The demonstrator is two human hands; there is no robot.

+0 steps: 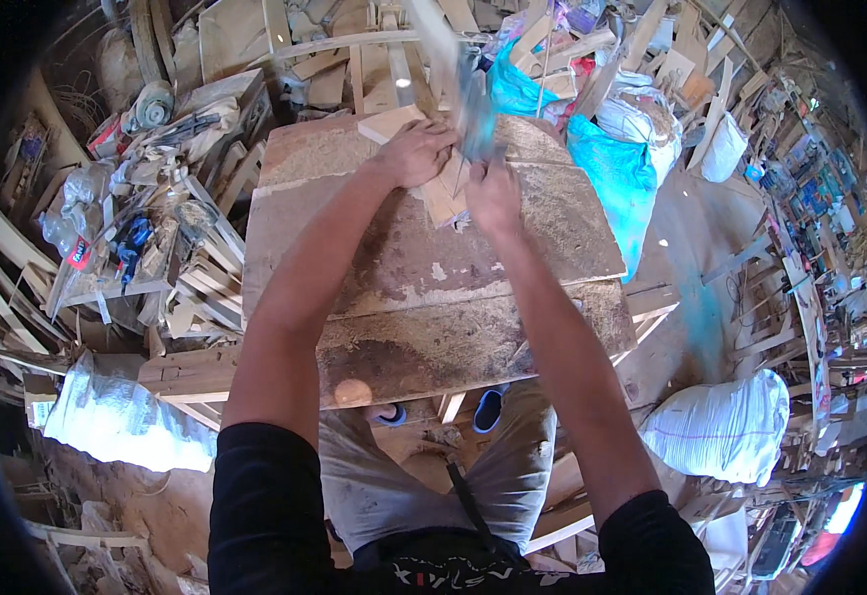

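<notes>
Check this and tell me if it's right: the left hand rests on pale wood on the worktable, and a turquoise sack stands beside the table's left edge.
Not quite: the turquoise sack stands beside the right edge of the worktable, as the head view shows. The left hand does rest on pale wood there.

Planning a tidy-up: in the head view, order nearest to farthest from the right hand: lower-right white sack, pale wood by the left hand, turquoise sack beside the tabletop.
1. Pale wood: left of the right hand.
2. Turquoise sack: to its right.
3. White sack: lower right.
</notes>
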